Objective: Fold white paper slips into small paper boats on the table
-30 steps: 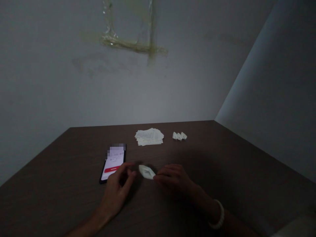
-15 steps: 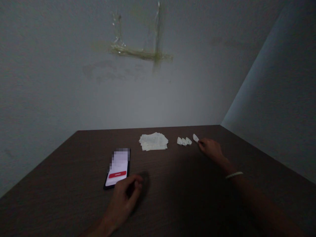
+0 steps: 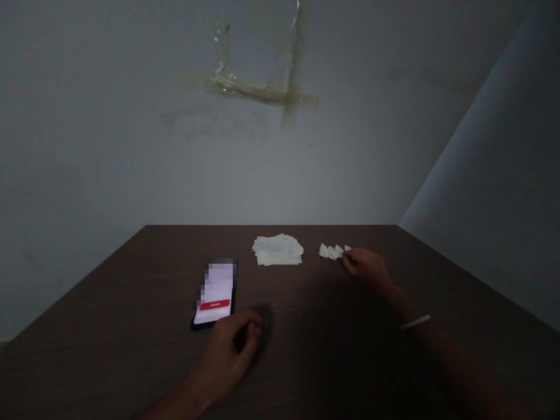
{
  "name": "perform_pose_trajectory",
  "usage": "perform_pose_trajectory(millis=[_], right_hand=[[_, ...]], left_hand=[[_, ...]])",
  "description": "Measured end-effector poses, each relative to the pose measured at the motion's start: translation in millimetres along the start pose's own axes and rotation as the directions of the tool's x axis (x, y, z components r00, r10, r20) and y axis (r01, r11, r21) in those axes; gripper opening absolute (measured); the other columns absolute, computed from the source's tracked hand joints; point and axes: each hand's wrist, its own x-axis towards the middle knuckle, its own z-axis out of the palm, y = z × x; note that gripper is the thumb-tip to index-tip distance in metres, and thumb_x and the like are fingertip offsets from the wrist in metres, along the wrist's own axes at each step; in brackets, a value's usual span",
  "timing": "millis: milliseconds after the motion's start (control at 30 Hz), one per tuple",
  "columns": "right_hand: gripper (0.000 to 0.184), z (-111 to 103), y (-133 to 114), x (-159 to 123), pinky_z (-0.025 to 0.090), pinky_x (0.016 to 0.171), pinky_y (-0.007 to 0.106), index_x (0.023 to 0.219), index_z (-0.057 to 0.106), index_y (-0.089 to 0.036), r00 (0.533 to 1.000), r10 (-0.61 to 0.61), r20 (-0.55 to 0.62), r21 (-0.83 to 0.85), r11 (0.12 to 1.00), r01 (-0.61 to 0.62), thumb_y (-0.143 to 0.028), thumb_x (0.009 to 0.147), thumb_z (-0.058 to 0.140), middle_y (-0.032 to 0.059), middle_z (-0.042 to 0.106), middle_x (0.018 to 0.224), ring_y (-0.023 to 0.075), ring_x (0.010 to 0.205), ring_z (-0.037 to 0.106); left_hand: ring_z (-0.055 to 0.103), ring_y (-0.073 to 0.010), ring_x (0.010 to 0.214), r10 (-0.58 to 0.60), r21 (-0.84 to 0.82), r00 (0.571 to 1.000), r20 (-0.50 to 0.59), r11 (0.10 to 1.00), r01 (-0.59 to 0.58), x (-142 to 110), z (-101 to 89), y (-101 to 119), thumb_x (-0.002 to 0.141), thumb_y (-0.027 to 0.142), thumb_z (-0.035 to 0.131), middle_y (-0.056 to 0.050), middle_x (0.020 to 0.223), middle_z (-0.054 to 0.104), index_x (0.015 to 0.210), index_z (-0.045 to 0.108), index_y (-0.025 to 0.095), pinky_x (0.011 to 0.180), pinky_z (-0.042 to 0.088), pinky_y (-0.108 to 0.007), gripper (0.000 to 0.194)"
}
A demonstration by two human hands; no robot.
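Observation:
At the right end of a short row of small folded paper pieces (image 3: 331, 252), my right hand (image 3: 368, 269) pinches another folded paper piece (image 3: 347, 248), its fingers covering most of it. The held piece is beside the row; whether it touches its neighbour I cannot tell. My left hand (image 3: 231, 350) lies on the table with fingers curled in toward the thumb, and nothing shows in it. Close by that hand is a phone (image 3: 217, 290) with a lit screen. A loose stack of paper slips (image 3: 279, 249) lies left of the folded row.
The dark brown wooden table (image 3: 144, 303) runs back to a grey wall (image 3: 262, 175) marked with strips of old yellowed tape (image 3: 258, 92). A second wall (image 3: 503, 192) stands along the right. A pale band (image 3: 415, 322) circles my right wrist.
My right hand has brought the folded paper piece left and down, to the end of the row. My left hand keeps its pose by the phone. The whole view has shifted slightly.

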Motion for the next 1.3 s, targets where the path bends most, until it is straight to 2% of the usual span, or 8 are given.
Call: perform_pose_trajectory(millis=[233, 367, 733, 867, 967, 1133, 1233, 1300], right_hand=[[0.029, 17, -102, 38, 0.042, 0.094, 0.031, 0.114, 0.065, -0.021, 0.942, -0.333, 0.050, 0.149, 0.935, 0.323, -0.028, 0.092, 0.049, 0.0063, 0.066, 0.116, 0.0193, 0.108, 0.056], [0.038, 31, -129, 58, 0.037, 0.102, 0.038, 0.126, 0.057, -0.014, 0.908, -0.408, 0.094, 0.191, 0.903, 0.386, -0.027, 0.090, 0.053, 0.0141, 0.057, 0.130, 0.0231, 0.120, 0.050], [0.024, 25, -132, 64, 0.047, 0.082, 0.030, 0.104, 0.071, -0.021, 0.905, -0.404, 0.135, 0.183, 0.907, 0.378, -0.021, 0.091, 0.051, 0.0076, 0.071, 0.103, 0.0217, 0.098, 0.063], [0.026, 24, -133, 67, 0.047, 0.078, 0.029, 0.104, 0.071, -0.023, 0.910, -0.401, 0.108, 0.173, 0.909, 0.380, -0.017, 0.089, 0.050, 0.0072, 0.072, 0.100, 0.0213, 0.094, 0.064], [0.027, 19, -130, 60, 0.047, 0.077, 0.030, 0.107, 0.069, -0.019, 0.919, -0.391, 0.051, 0.165, 0.911, 0.378, -0.015, 0.089, 0.049, 0.0090, 0.071, 0.102, 0.0223, 0.096, 0.062], [0.028, -3, -122, 11, 0.046, 0.074, 0.028, 0.108, 0.067, -0.019, 0.894, -0.447, -0.017, 0.175, 0.879, 0.443, -0.011, 0.086, 0.052, 0.0072, 0.070, 0.098, 0.0201, 0.089, 0.059], [0.022, -15, -124, -30, 0.045, 0.067, 0.026, 0.101, 0.067, -0.018, 0.780, -0.610, -0.140, 0.242, 0.743, 0.624, -0.011, 0.086, 0.052, 0.0065, 0.069, 0.085, 0.0181, 0.079, 0.057], [0.018, -20, -131, -53, 0.044, 0.065, 0.026, 0.095, 0.067, -0.019, 0.760, -0.632, -0.151, 0.291, 0.707, 0.645, -0.013, 0.086, 0.053, 0.0049, 0.068, 0.079, 0.0166, 0.074, 0.055]], left_hand=[[0.059, -0.0177, 0.060, 0.011, -0.002, 0.999, 0.033, 1.000, -0.011, 0, 2.0, 2, 0.086, 0.025, 0.042, -0.003, 0.066, 0.063, 0.075, 0.062, 0.016, 0.057, 0.041, -0.026, 0.025], [0.058, -0.0167, 0.060, 0.010, -0.033, 0.999, 0.049, 0.999, -0.008, 0, 3.5, 2, 0.084, 0.020, 0.041, -0.003, 0.065, 0.063, 0.072, 0.061, 0.015, 0.058, 0.040, -0.025, 0.024], [0.053, -0.0138, 0.058, 0.005, -0.005, 0.995, 0.098, 1.000, -0.005, 0, 7.5, 0, 0.078, 0.012, 0.045, -0.001, 0.064, 0.058, 0.070, 0.059, 0.016, 0.055, 0.034, -0.024, 0.017], [0.055, -0.0183, 0.075, 0.119, 0.085, 0.988, 0.102, 0.988, -0.128, 0, 8.8, -1, 0.078, 0.009, 0.045, -0.005, 0.077, 0.060, 0.077, 0.058, 0.016, 0.065, 0.040, -0.028, 0.015], [0.053, -0.0220, 0.084, 0.200, 0.189, 0.964, 0.175, 0.954, -0.233, -2, 8.7, 3, 0.079, 0.011, 0.048, -0.007, 0.085, 0.060, 0.080, 0.058, 0.017, 0.072, 0.043, -0.032, 0.011], [0.052, -0.0251, 0.093, 0.295, 0.240, 0.933, 0.209, 0.909, -0.341, -7, 6.5, 8, 0.081, 0.010, 0.047, -0.010, 0.103, 0.060, 0.101, 0.059, 0.015, 0.082, 0.045, -0.038, 0.024], [0.051, -0.0284, 0.103, 0.375, 0.332, 0.897, 0.233, 0.836, -0.436, -8, 5.5, 4, 0.083, 0.011, 0.047, -0.014, 0.122, 0.056, 0.118, 0.053, 0.013, 0.089, 0.043, -0.044, 0.036], [0.049, -0.0315, 0.111, 0.396, 0.393, 0.883, 0.252, 0.792, -0.467, -5, 5.0, 1, 0.082, 0.011, 0.048, -0.014, 0.130, 0.052, 0.124, 0.050, 0.014, 0.092, 0.041, -0.047, 0.042]])
